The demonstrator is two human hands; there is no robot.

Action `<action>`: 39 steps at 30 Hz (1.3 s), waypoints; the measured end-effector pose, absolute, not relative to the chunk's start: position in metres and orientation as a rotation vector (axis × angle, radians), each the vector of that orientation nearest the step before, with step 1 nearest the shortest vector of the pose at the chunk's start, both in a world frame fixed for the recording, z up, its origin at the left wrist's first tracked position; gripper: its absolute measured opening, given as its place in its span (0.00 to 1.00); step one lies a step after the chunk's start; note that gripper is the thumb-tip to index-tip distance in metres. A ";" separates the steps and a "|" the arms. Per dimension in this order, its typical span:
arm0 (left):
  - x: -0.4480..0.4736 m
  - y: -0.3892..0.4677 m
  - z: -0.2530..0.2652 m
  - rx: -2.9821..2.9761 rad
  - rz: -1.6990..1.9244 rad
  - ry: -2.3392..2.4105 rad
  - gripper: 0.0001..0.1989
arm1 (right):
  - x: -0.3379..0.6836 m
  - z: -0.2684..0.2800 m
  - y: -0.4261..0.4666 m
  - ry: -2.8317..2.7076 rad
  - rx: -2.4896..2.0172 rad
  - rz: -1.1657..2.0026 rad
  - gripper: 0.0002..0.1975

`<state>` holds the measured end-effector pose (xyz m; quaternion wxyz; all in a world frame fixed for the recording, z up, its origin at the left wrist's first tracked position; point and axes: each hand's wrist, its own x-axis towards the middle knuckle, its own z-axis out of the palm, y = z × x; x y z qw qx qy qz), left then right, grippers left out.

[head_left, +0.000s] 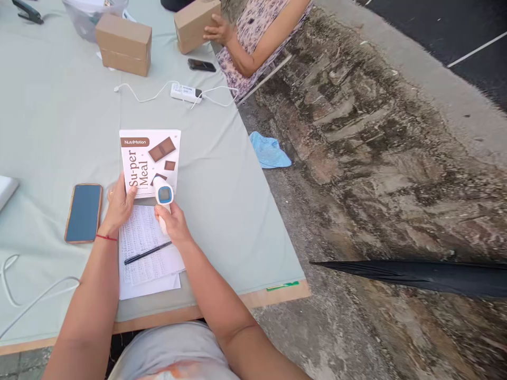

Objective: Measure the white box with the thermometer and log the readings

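Note:
My left hand (119,203) grips the lower left corner of a white box (168,150) printed "NutriMotion Su-per Meal" with brown chocolate pieces. In my right hand (174,221) is a white infrared thermometer (164,193) with a blue-framed screen, its head over the box's lower right part. The screen's reading is too small to make out. Below the box lie printed sheets (138,248), with a black pen (147,253) across them. A phone (83,213) with a dark screen rests left of my left hand.
Beyond the box, a white power strip (186,93) trails its cord. A cardboard box (124,45) and a plastic tub (85,21) stand farther back. Another person's hand (219,30) touches a second cardboard box (194,24), near a black phone (202,65). The table edge runs along the right.

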<state>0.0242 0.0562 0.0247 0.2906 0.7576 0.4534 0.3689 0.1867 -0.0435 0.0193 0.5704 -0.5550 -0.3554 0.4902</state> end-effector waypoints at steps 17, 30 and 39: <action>0.024 0.062 0.030 2.018 1.054 1.085 0.38 | 0.183 0.022 -0.039 -0.825 -1.313 1.139 0.27; 0.026 0.062 0.029 2.058 1.078 1.099 0.37 | 0.183 0.029 -0.043 -0.824 -1.333 1.167 0.27; 0.026 0.062 0.028 2.032 1.057 1.140 0.39 | 0.185 0.028 -0.042 -0.798 -1.302 1.202 0.29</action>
